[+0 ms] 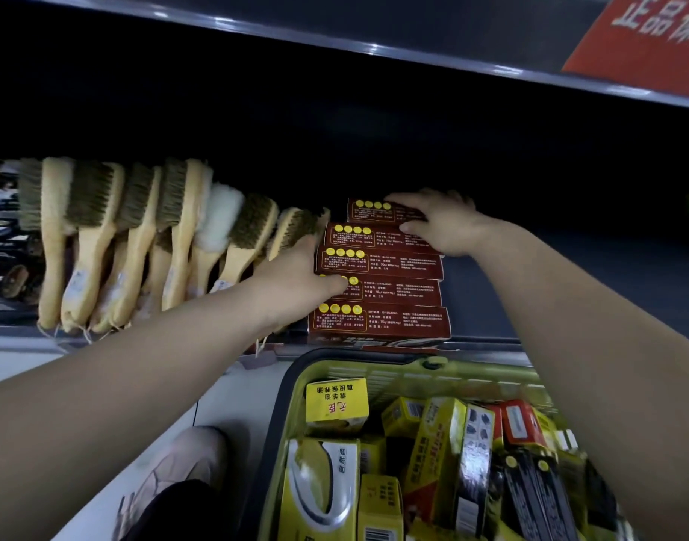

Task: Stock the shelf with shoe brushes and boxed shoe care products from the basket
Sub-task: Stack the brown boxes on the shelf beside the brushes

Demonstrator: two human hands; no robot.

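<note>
Several dark red boxes point(389, 263) with yellow dots stand in a row running back into the dark shelf. My left hand point(296, 275) grips the left end of the row, thumb lying over a box top. My right hand point(440, 224) holds the two rearmost boxes at their right end, fingers over the top of the back one and thumb on the one in front of it. Left of the boxes, several wooden shoe brushes point(139, 236) with bristle or fleece heads stand side by side. Below, a yellow-green basket point(374, 369) holds several yellow, red and black boxed products point(444, 454).
The upper shelf's edge point(374, 48) hangs overhead with a red sign point(647, 41) at top right. The shelf to the right of the boxes is dark and bare. My knee point(186, 474) is on the pale floor left of the basket.
</note>
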